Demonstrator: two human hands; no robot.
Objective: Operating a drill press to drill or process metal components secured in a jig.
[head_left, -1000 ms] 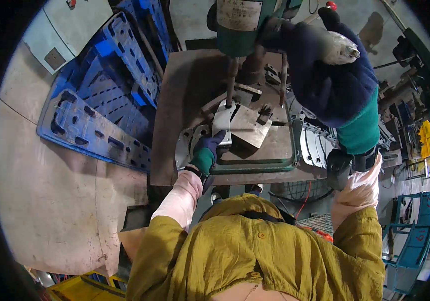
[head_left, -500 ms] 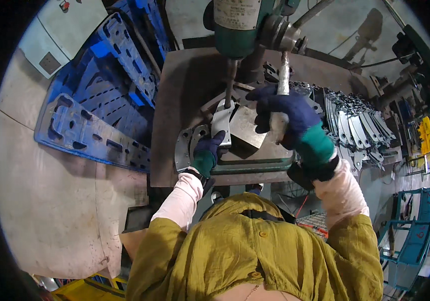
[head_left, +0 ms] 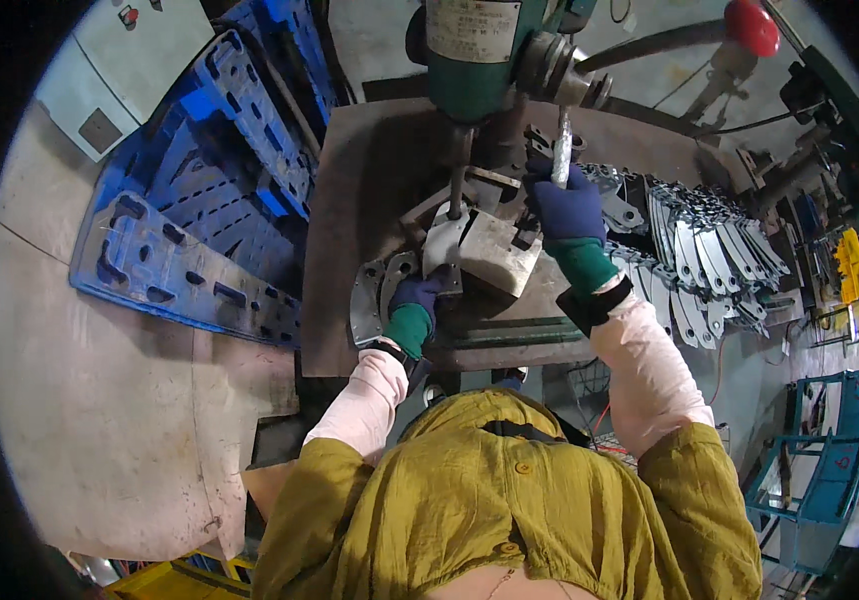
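Observation:
A green drill press [head_left: 469, 88] stands at the far middle, its spindle [head_left: 460, 172] pointing down at a flat grey metal plate [head_left: 441, 246]. Gloved in blue and green, my left hand [head_left: 415, 298] grips the plate's near end, fingers curled over its edge. The plate lies against a blocky metal fixture [head_left: 505, 256], the drill tip meeting or just over its far end. My right hand [head_left: 569, 212], in a matching glove, is closed round the silvery feed lever [head_left: 562, 150] of the press. Beside my left hand rest a few curved metal plates [head_left: 364, 300].
Many similar metal plates [head_left: 714, 255] are heaped on the right of the brown worktable [head_left: 344, 165]. Blue plastic pallets [head_left: 179, 262] stand at the left, below a pale cabinet [head_left: 129, 60]. Another lever with a red knob [head_left: 751, 28] juts right. Teal racking [head_left: 829, 470] stands at the lower right.
My right hand has shifted away from me with the feed lever, which has turned. The red-knobbed lever has swung into view at the top right. My left hand stays on the plate.

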